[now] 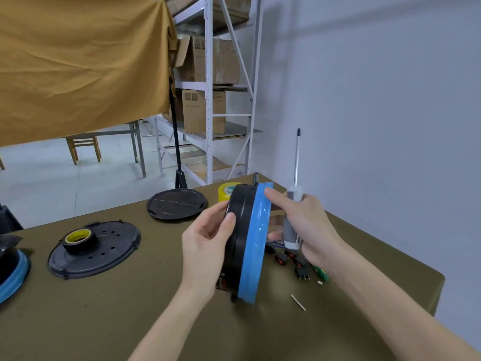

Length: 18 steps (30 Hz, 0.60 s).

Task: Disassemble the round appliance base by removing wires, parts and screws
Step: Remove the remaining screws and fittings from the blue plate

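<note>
The round appliance base (248, 241), black with a blue rim, stands on edge on the olive table (130, 308). My left hand (207, 243) grips its black side, thumb on the edge. My right hand (299, 225) holds a screwdriver (295, 204) with a grey-white handle, shaft pointing up, and its index finger rests on the blue rim's top. Small black and red removed parts (291, 261) and thin wires lie on the table behind the base, partly hidden by my right hand.
A black round cover (104, 246) with a yellow-cored tape roll (78, 237) lies at left. Another black disc (177, 204) sits farther back, beside a yellow tape roll (226, 191). A second blue-rimmed base (13, 269) is at the far left edge. A green-handled tool (320, 272) and a small white stick (298, 302) lie at right.
</note>
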Each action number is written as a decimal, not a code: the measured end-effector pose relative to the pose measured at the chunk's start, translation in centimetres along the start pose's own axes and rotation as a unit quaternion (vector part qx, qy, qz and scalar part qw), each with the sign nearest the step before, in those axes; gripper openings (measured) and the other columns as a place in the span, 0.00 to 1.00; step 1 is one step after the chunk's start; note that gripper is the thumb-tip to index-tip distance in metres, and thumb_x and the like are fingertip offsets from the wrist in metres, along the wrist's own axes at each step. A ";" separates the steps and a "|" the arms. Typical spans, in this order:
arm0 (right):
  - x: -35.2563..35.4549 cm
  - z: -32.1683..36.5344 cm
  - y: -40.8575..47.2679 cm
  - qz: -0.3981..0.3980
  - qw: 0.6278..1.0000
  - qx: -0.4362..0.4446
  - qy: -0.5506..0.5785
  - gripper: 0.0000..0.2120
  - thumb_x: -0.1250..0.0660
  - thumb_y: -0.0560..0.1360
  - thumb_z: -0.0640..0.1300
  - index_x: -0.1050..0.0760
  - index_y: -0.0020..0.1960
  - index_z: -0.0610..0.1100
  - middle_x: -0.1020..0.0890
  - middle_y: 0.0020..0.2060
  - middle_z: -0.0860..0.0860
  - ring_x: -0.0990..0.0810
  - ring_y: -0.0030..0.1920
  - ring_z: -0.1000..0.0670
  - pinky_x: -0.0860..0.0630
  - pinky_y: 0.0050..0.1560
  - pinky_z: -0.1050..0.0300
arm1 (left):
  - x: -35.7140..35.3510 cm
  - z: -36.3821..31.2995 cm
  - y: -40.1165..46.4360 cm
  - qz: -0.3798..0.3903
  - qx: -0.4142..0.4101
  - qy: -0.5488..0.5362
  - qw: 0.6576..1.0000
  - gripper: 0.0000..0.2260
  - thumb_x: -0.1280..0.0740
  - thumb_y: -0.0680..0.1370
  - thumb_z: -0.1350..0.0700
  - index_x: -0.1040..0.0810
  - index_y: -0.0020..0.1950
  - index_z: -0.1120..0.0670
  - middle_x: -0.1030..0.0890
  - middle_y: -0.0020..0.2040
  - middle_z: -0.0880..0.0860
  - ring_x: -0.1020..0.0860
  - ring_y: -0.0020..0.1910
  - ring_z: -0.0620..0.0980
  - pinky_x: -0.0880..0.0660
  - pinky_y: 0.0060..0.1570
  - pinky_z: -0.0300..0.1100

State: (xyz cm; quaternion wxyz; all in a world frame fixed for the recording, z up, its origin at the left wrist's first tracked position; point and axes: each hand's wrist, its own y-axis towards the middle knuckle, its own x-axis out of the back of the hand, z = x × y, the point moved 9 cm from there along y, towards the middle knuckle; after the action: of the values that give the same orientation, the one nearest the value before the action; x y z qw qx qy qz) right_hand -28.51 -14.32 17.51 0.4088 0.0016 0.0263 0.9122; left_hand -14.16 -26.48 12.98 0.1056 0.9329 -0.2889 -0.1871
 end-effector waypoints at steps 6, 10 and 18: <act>-1.0 -1.2 -0.6 0.123 0.981 -0.041 -0.145 0.14 0.27 0.77 0.49 0.25 0.48 0.38 0.24 0.26 0.48 0.32 0.23 0.50 0.35 0.25 0.59 | 3.6 3.9 1.6 -0.021 0.252 -0.110 0.961 0.09 0.28 0.80 0.54 0.12 0.58 0.52 0.12 0.54 0.53 0.13 0.53 0.53 0.16 0.54 0.49; -0.8 -1.1 -0.9 0.153 0.972 -0.013 -0.177 0.10 0.27 0.77 0.44 0.24 0.56 0.43 0.22 0.30 0.46 0.29 0.26 0.49 0.30 0.27 0.58 | 5.4 8.4 0.0 -0.023 0.418 -0.141 0.897 0.14 0.33 0.83 0.56 0.13 0.48 0.64 0.15 0.35 0.58 0.15 0.29 0.54 0.18 0.32 0.47; 0.4 -0.3 -0.6 0.089 0.963 0.105 -0.232 0.13 0.21 0.71 0.43 0.17 0.55 0.49 0.16 0.36 0.53 0.22 0.28 0.56 0.25 0.32 0.64 | 7.4 11.2 -2.4 0.114 0.442 0.026 0.890 0.34 0.30 0.73 0.30 0.13 0.58 0.59 0.14 0.58 0.63 0.15 0.55 0.63 0.20 0.60 0.55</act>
State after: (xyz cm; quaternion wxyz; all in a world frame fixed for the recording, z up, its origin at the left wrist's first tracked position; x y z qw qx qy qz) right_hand -28.37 -13.63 17.15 0.3186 0.2587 0.0261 0.9115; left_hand -11.91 -29.81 -0.04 -0.2891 0.8483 -0.4437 -0.0028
